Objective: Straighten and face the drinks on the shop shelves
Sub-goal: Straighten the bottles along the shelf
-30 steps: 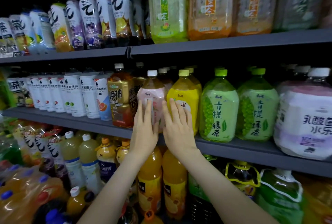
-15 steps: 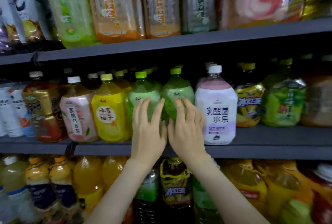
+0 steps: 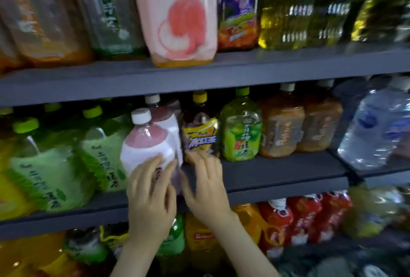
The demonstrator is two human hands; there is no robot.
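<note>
Motion blur smears our right hand [image 3: 206,185], so we cannot tell whether its straight fingers touch the iced tea bottle [image 3: 200,134] set back on the middle shelf [image 3: 277,172]. Our left hand [image 3: 150,192] lies flat, fingers spread, on the white-and-pink bottle [image 3: 146,143] near the shelf's front edge, covering part of its label. Green tea bottles [image 3: 44,172] crowd its left.

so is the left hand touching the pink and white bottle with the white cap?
Touching. In the head view the left hand lays its straight fingers flat over the lower label of the pink and white bottle, with no gap visible.
</note>
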